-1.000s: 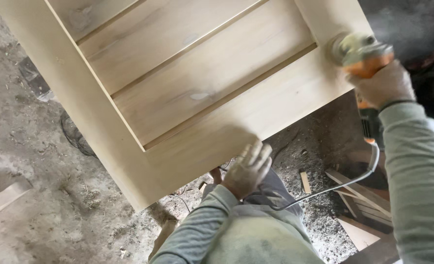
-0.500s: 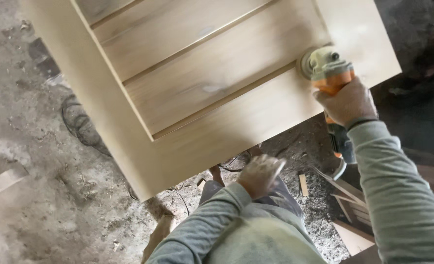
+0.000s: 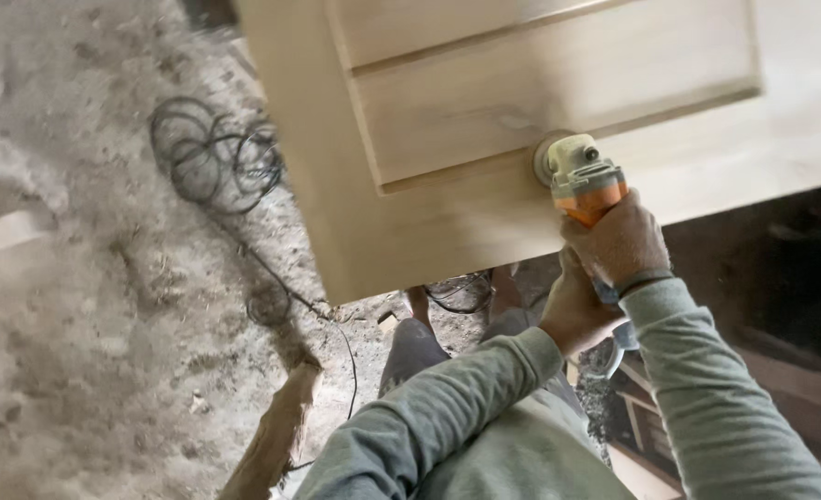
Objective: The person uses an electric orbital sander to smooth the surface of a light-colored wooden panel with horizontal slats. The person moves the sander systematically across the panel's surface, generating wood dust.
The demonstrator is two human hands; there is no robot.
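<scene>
Sander (image 3: 577, 176) on wood door (image 3: 485, 213), both hands gripping: R (image 3: 619, 243), L (image 3: 574, 310).

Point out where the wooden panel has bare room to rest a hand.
The wooden panel is bare along its left rail and right of the sander, toward the far corner. It is crowded at the lower edge, where the right hand and left hand grip the sander.

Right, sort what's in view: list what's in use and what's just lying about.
In use:
sander, its disc on the door
wooden door, under the sander
right hand, gripping the sander
left hand, on the sander's rear, below the right

Lying about:
coiled cable on the floor
wood offcut
plank at the left edge
</scene>
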